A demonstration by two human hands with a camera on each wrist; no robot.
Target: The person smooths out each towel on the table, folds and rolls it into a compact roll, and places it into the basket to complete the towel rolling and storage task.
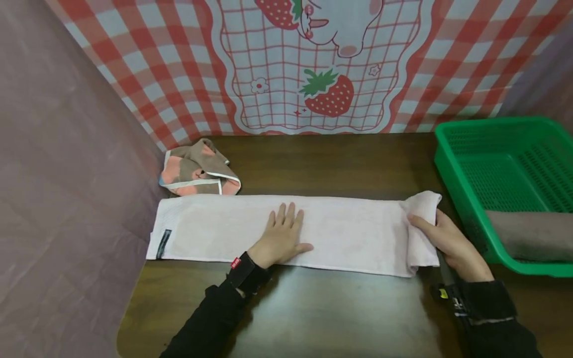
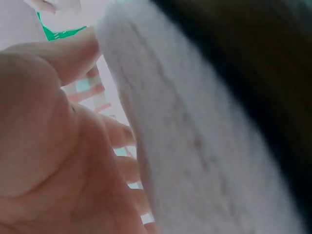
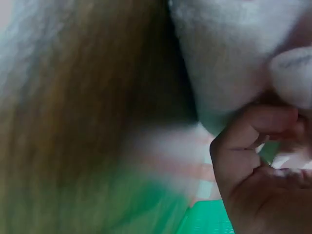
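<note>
A long white towel (image 1: pixel 353 233), folded into a strip, lies across the wooden table with a dark label near its left end. My left hand (image 1: pixel 282 238) rests flat on its middle, fingers spread. At the right end, where the cloth is turned over on itself, my right hand (image 1: pixel 452 243) grips the edge, thumb on top. The fingers (image 3: pixel 239 141) look curled against the towel (image 3: pixel 229 53) in the right wrist view. In the left wrist view the palm (image 2: pixel 63 161) faces the towel's side (image 2: pixel 161 136).
A crumpled brown and pink cloth (image 1: pixel 197 169) lies behind the towel's left part. At the right stands a green plastic basket (image 1: pixel 443 149) with a rolled brown towel (image 1: pixel 532 233) inside. A red checked strawberry cloth (image 1: pixel 170 64) hangs at the back. The wooden table's (image 1: pixel 179 308) front corner is at left.
</note>
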